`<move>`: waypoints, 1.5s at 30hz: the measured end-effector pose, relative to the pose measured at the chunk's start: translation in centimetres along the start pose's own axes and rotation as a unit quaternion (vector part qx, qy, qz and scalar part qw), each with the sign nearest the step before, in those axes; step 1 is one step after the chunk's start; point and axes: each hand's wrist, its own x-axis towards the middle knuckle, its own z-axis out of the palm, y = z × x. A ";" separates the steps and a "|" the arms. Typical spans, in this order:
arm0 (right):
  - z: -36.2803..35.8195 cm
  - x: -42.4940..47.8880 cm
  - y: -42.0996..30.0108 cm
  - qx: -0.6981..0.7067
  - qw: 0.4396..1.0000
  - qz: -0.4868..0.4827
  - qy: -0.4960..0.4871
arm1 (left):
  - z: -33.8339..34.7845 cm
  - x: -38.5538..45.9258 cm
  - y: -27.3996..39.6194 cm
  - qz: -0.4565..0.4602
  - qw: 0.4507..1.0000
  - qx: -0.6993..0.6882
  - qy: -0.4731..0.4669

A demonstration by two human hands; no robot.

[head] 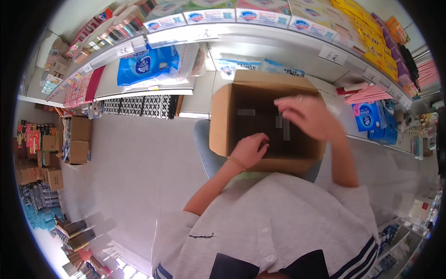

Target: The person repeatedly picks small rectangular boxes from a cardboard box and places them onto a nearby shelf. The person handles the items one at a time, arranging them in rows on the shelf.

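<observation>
An open cardboard box (220, 122) stands on a grey-blue chair (205, 146) in front of me, its flaps spread outward. Only strips of clear tape (286, 129) show on its dark inner bottom. My left hand (250, 150) hovers over the near left part of the opening, fingers curled loosely, with nothing seen in it. Over the right side of the box is my right hand (303, 113), slightly blurred, its fingers bent and pointing left, holding nothing that I can see.
Beyond the box, a shelf (258, 35) carries boxed soap (263, 17) and yellow packs (374, 38). Blue packages (144, 66) lie on the lower shelf at left, tissue packs (367, 117) at right. Cardboard cartons (79, 139) stand on the floor at far left.
</observation>
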 end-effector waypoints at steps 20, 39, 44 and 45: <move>13.9 -8.5 4.6 0.125 0.970 0.208 -0.012 | 9.5 17.9 -19.6 -0.103 0.847 0.450 -0.263; 14.0 -8.2 5.0 0.128 0.966 0.222 -0.015 | 8.7 14.5 -28.0 -0.016 0.934 0.320 -0.158; 14.0 -8.4 4.6 0.120 0.970 0.209 -0.023 | 10.7 14.4 -34.3 -0.057 0.972 0.224 -0.028; 13.8 -8.4 4.6 0.124 0.969 0.212 -0.027 | 10.7 14.7 -34.3 -0.093 0.978 0.183 -0.020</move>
